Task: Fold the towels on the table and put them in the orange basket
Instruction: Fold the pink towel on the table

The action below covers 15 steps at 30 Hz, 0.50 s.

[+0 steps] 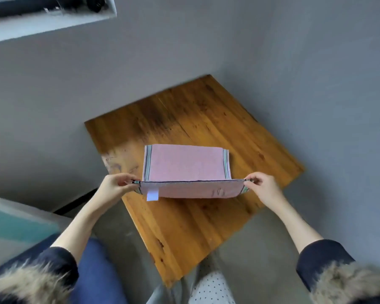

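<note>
Towel (185, 164), pink with striped end bands, lies on the wooden table (184, 227) with its far half flat on the boards and its near edge lifted clear and stretched taut between both hands. Left hand (116, 186) pinches the near-left corner between thumb and curled fingers. A white label (152, 195) hangs from the raised edge just beside that corner. Right hand (264, 186) pinches the near-right corner the same way. Dark sleeves with fur trim cover both forearms. No basket or other container appears in the head view.
</note>
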Available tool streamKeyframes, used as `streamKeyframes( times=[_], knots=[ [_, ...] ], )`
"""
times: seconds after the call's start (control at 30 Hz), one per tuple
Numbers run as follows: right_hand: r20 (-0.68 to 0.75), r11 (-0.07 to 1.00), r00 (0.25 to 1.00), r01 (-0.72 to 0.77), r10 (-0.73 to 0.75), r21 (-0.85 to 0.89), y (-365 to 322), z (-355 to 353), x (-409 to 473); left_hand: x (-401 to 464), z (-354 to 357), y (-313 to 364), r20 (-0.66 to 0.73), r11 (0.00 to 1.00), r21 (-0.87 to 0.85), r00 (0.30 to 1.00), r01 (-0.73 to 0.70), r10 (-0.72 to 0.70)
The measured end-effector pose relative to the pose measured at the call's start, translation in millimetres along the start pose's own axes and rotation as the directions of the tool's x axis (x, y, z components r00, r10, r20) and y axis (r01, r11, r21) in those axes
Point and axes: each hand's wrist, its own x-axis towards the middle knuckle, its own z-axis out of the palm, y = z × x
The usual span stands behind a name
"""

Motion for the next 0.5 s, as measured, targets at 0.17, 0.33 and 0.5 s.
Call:
streamKeyframes(
  times=[0.17,0.33,0.5],
  knots=[
    [0.190,0.984,0.966,-0.171,0.178,-0.052,43.8,17.7,-41.7,-35.3,32.9,-50.1,0.264,0.979,0.056,0.942,0.198,-0.205],
    [0.211,0.972,0.949,-0.231,0.233,-0.034,53.0,16.1,-51.3,-44.5,41.9,-57.5,0.335,0.963,-0.003,0.907,0.271,-0.254],
    [0.113,0.983,0.978,-0.179,0.173,0.038,40.4,12.4,-36.0,-25.8,38.1,-45.0,0.247,0.958,-0.143,0.946,0.248,-0.209]
  ],
)
